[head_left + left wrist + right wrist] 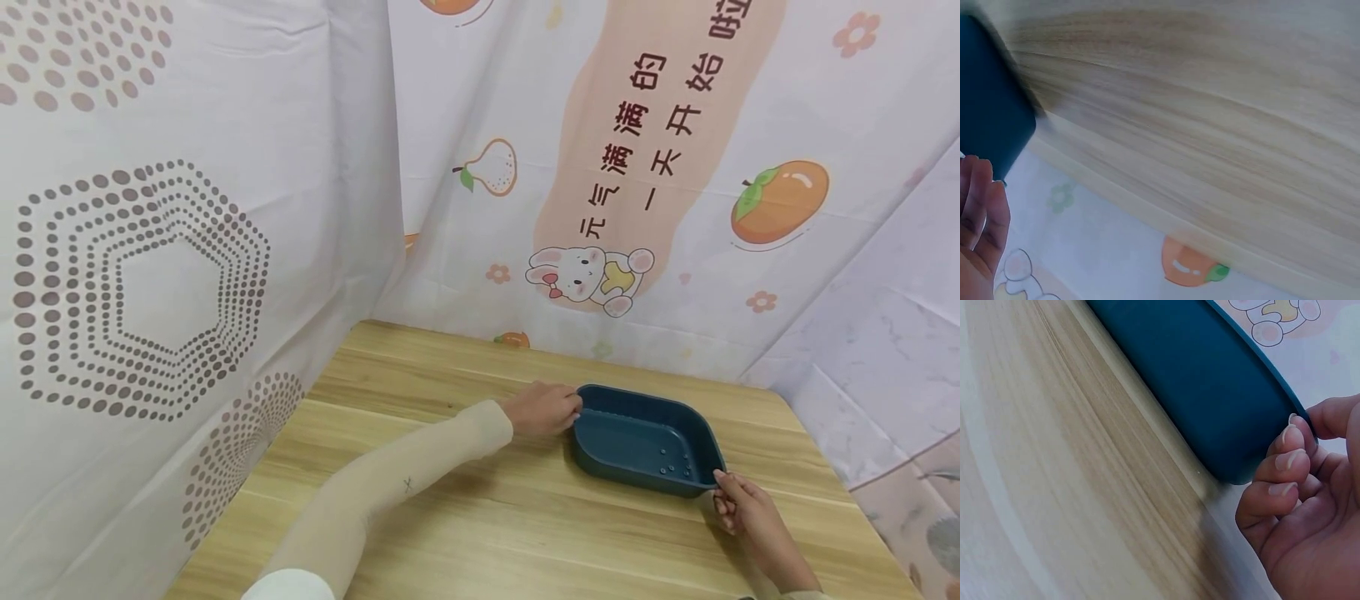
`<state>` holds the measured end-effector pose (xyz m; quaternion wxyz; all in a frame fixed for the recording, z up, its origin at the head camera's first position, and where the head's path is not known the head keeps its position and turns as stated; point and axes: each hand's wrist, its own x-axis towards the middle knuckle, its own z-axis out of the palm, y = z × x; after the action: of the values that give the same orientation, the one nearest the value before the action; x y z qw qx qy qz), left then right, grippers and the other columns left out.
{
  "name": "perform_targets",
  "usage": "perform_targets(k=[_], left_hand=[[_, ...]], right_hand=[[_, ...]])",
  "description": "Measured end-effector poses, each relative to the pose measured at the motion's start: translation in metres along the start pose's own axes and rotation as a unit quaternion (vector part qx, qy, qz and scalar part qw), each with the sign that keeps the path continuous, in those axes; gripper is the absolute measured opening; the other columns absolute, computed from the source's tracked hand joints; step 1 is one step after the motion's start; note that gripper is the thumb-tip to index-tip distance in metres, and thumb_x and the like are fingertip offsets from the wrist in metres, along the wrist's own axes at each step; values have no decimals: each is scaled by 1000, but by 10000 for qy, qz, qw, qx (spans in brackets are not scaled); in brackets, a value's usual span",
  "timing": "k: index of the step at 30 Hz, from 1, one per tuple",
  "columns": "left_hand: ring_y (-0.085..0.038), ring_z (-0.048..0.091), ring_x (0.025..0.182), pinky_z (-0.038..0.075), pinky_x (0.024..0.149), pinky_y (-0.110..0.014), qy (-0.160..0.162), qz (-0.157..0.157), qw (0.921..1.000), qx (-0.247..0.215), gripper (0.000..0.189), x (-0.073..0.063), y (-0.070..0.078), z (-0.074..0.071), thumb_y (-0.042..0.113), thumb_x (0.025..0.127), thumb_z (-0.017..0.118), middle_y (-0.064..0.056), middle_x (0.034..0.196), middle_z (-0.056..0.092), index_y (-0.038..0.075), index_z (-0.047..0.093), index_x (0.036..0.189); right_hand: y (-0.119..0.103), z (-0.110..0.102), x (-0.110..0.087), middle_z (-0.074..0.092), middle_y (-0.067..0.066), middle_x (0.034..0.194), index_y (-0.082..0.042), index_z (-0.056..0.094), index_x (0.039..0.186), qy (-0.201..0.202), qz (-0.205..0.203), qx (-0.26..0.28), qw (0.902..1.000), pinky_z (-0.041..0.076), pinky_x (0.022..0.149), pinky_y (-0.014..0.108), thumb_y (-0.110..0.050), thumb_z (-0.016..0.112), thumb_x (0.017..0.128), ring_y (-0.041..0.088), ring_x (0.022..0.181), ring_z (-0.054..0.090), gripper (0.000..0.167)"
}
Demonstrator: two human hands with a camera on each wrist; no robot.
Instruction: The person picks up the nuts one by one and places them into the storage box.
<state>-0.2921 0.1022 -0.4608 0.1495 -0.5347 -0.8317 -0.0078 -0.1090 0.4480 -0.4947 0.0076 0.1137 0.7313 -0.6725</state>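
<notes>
A dark teal plastic tray point(622, 442) with rounded corners is held between both hands over the wooden table. My left hand point(543, 408) grips its far-left rim with curled fingers; in the left wrist view, part of that hand point(985, 219) shows beside the tray's wall. At the near-right corner, my right hand point(750, 508) pinches the rim between thumb and index finger, its other fingers curled outside the wall in the right wrist view. Several tiny shiny pieces point(671, 468) lie on the tray floor toward the right; their kind is too small to tell.
The wood-grain table point(480, 533) extends to the left and in front of the tray. Behind it hangs a printed cloth point(480, 250) with fruit and a rabbit. A dotted white cloth point(172, 300) hangs on the left, and a pale cloth point(877, 367) on the right.
</notes>
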Motion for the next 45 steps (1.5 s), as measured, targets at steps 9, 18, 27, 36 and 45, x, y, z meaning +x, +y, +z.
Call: perform_targets(k=[9,18,27,36,45], left_hand=[[-6,64,88,52,69,-20,-92,-194,9997,65,16,-24,-19,1,26,105,59,5,99,68,16,72,107],[-9,64,88,53,76,-21,-353,-349,9984,-261,16,-60,-46,13,24,105,61,2,99,68,11,70,106],[-11,64,83,54,76,-25,-348,-566,9972,-331,18,-98,-71,16,26,102,64,0,94,68,9,70,100],[-9,60,78,53,73,-22,-463,-935,9918,-735,14,-140,-93,16,21,102,66,0,93,67,8,69,97],[-12,63,82,55,73,-25,-621,-1466,9835,-859,15,-172,-104,10,23,100,71,0,94,65,8,69,98]], right_hand=[[0,0,-2,49,0,69,-5,56,85,2,-14,-95,10000,24,53,34,-31,45,112,10,55,41,39],[3,2,-2,49,0,68,-5,56,83,11,-106,39,9999,19,56,38,-28,45,112,12,54,39,39],[1,3,-4,48,2,69,-2,55,85,65,-27,-29,10000,19,56,40,-28,45,112,14,55,37,39],[1,4,-4,49,0,69,-4,55,85,-102,-125,-32,9999,21,55,39,-29,45,112,10,54,41,38],[3,3,-4,50,0,68,-7,56,84,-45,-130,75,9999,21,55,39,-29,46,112,10,54,41,37]])
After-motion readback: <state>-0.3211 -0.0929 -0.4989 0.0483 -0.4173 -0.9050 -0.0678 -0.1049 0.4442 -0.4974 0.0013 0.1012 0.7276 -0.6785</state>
